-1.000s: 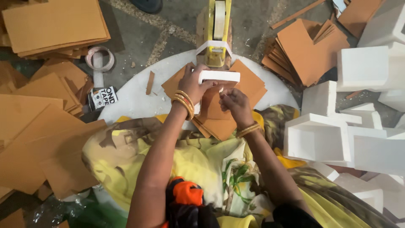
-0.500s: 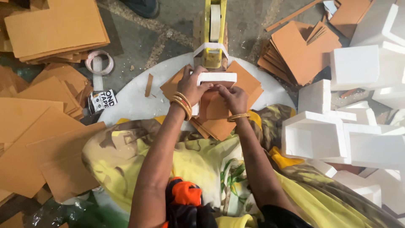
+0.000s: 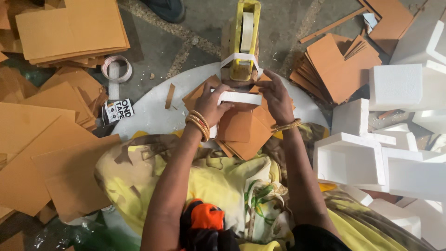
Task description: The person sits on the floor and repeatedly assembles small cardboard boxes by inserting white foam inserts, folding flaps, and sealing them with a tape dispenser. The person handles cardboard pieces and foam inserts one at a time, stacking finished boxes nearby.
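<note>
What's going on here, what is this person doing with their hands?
A seated person holds a white foam strip in the left hand over a pile of small brown cardboard squares on a round white board. The right hand reaches beside the strip, just below a yellow tape dispenser. White foam blocks are stacked on the right, and large brown cardboard sheets lie on the left.
</note>
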The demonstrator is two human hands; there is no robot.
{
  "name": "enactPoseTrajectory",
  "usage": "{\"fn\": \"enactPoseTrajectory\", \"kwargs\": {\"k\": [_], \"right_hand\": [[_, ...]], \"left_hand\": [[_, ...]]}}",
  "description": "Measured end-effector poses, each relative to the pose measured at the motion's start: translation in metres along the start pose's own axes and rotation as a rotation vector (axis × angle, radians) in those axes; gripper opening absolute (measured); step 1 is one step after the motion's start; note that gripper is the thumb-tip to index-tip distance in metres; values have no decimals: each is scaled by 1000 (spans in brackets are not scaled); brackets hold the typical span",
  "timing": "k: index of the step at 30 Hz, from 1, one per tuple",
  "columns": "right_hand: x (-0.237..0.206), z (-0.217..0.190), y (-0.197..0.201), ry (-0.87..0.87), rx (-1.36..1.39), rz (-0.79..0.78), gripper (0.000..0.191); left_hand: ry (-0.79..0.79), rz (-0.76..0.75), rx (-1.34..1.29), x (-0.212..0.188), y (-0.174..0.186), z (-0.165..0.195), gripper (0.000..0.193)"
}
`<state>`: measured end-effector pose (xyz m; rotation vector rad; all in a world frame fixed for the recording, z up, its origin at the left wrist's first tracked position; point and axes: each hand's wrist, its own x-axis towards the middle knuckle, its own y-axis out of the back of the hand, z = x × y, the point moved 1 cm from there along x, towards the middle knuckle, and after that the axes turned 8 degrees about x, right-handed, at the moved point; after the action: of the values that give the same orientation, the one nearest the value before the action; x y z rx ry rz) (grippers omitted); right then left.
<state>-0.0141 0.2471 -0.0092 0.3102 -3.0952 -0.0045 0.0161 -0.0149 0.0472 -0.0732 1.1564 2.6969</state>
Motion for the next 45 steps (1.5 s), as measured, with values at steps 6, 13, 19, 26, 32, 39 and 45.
{"fn": "enactPoseTrajectory", "kwargs": {"k": [6,13,19,26,32,39,45], "right_hand": [[45,-10,-28,-174,312,-64,71],[71,0,-41,-177,326,27,79],[63,-5,-47,-232,194,83,86],[4,-11,-35,-255,253,-56,78],[-38,10,-18,368,-340,-265,111],[-16,52,-14,-318,-244,-25,95],[-38,16,-3,-311,81,-97,85]], "left_hand": [[-18,31,57,3,2,1,50],[16,-2,3,14,-4,-6,50],[-97,60,-5,-5,-6,-4,43],[-325,216,-3,-54,-8,10,49],[-464,303,90,-87,-16,10,63],[-477,287,80,-92,-14,14,64],[-460,290,114,-96,-14,10,63]]}}
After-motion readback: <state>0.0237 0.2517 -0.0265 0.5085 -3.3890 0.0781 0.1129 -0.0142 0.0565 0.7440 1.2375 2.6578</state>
